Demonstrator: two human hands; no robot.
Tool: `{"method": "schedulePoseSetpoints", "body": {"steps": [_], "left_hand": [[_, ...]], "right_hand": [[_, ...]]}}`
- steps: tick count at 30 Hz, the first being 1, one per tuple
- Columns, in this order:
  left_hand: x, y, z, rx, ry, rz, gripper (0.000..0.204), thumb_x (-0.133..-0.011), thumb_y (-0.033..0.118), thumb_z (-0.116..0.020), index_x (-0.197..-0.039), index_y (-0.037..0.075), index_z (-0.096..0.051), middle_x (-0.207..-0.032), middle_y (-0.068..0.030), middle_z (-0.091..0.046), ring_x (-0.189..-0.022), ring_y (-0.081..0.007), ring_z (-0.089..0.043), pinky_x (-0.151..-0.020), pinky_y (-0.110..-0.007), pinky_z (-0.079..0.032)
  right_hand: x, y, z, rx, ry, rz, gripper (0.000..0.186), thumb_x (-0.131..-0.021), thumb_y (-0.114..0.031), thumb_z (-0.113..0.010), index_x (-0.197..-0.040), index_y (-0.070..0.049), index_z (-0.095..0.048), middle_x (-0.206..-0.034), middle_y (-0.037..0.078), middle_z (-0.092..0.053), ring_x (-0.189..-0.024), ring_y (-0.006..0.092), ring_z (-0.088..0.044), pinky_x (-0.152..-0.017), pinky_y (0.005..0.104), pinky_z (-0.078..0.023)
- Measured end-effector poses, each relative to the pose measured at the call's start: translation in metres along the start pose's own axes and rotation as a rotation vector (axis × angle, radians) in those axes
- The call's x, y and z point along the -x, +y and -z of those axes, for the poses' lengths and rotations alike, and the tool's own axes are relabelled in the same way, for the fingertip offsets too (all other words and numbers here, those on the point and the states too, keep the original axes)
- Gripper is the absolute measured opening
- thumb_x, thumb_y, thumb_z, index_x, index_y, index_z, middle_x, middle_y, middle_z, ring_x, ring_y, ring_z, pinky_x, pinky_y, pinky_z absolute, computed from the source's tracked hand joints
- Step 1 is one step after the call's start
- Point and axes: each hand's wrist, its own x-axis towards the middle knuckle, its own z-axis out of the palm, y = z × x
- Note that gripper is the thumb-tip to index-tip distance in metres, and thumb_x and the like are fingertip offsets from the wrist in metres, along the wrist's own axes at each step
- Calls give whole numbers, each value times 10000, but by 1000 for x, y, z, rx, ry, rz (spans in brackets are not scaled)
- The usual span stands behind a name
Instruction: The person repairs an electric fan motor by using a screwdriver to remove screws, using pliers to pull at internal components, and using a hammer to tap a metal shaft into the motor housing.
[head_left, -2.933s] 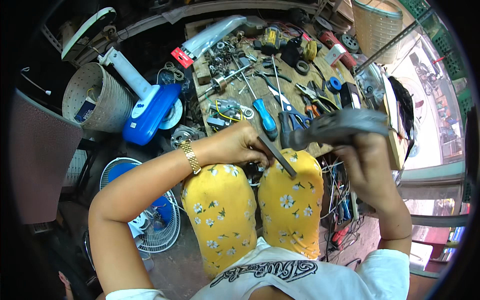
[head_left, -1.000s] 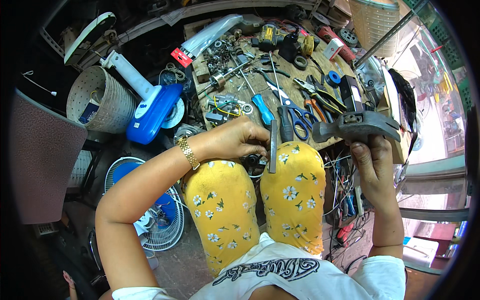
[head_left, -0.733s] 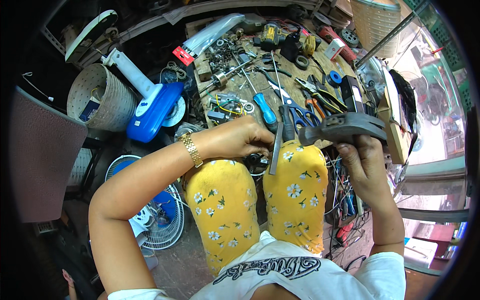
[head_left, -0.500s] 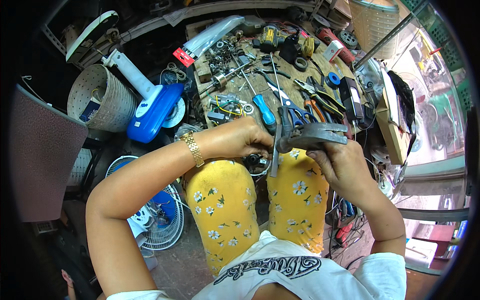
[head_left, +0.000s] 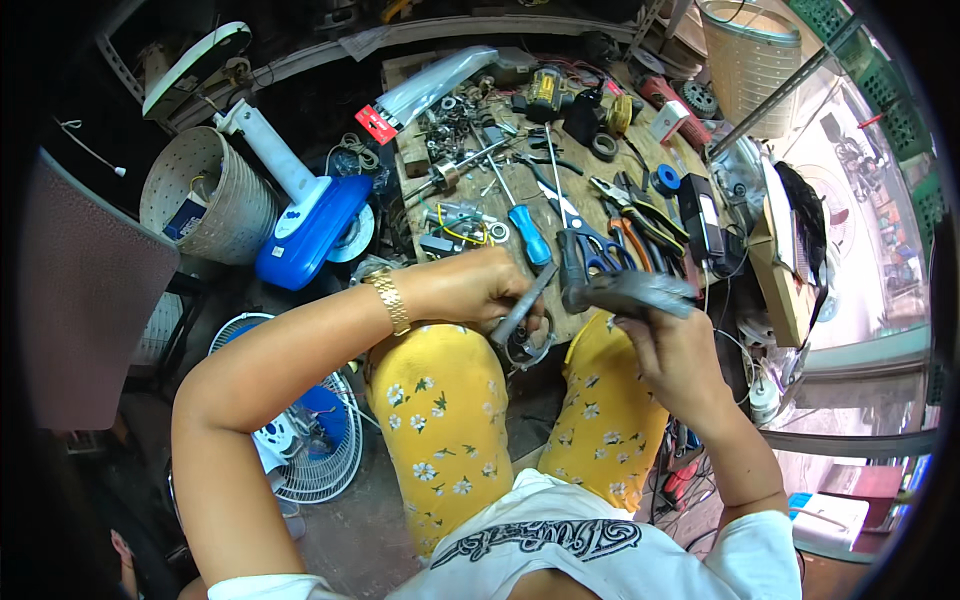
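My right hand point(head_left: 682, 362) is closed around a claw hammer point(head_left: 640, 293), its claw pointing right and its striking face toward the left hand. My left hand point(head_left: 478, 285), with a gold watch point(head_left: 387, 300) on the wrist, has its fingers curled round a flat grey metal bar point(head_left: 526, 304). The bar slants, its upper end nearest the hammer head. Beneath the left fingers, between my knees, is a small round part with a pale rim point(head_left: 532, 352), mostly hidden by the hand. Hammer and bar are apart.
Before me a wooden bench point(head_left: 415, 215) holds a blue screwdriver point(head_left: 530, 235), scissors point(head_left: 600, 250), pliers point(head_left: 655, 215), a yellow drill point(head_left: 546, 92) and loose metal parts. A blue fan base point(head_left: 315, 230) and perforated basket point(head_left: 225, 215) stand left. A fan cage point(head_left: 320, 470) lies beside my left leg.
The metal bar has gone from nearly upright to slanted, its lower end swinging left. The hammer has dropped slightly and blurs. My right knee has shifted right, widening the gap between the knees.
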Motion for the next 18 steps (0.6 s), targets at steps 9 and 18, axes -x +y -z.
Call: {"method": "schedulePoseSetpoints", "body": {"steps": [9, 18], "left_hand": [[-4, 1, 0, 42, 135, 36, 80, -804, 30, -704, -873, 8, -668, -807, -127, -689, -757, -230, -686, -677, -325, -529], [-7, 31, -20, -208, 285, 151, 180, -763, 69, -740, -915, 8, -666, -880, -145, -664, -847, -314, -655, -744, -388, -518]], "right_hand": [[-29, -5, -34, -749, 188, -69, 446, -781, -215, -813, -1064, 39, -578, -831, 35, -593, -747, 105, -548, -673, 280, -478], [-43, 14, -85, -722, 325, 8, 407, -713, -195, -775, -954, 60, -569, -809, 139, -636, -747, 193, -620, -695, 352, -506]]}}
